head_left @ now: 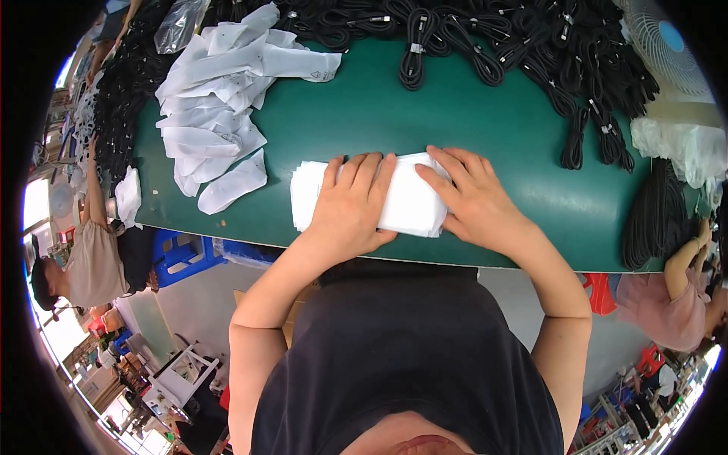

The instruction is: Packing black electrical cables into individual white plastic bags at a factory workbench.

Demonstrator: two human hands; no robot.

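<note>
A stack of flat white plastic sleeves (413, 199) lies near the table's front edge in front of me. Across its left half rests my left hand (345, 201), fingers reaching the far edge and thumb at the near edge. At the right end, my right hand (478, 199) is curved against the stack, with a finger over its top. Both hands hold the stack between them; its middle shows, while parts under my palms are hidden. To the left is a loose, overlapping heap of white plastic sleeves (208, 140), one of them lying lowest, toward me.
Bundled black cables (561, 45) cover the back of the green table (341, 114), with more at the left. A thick black coil (656, 216) lies at the right edge. A fan (667, 42) stands back right. People sit on both sides, beside a blue stool (182, 254).
</note>
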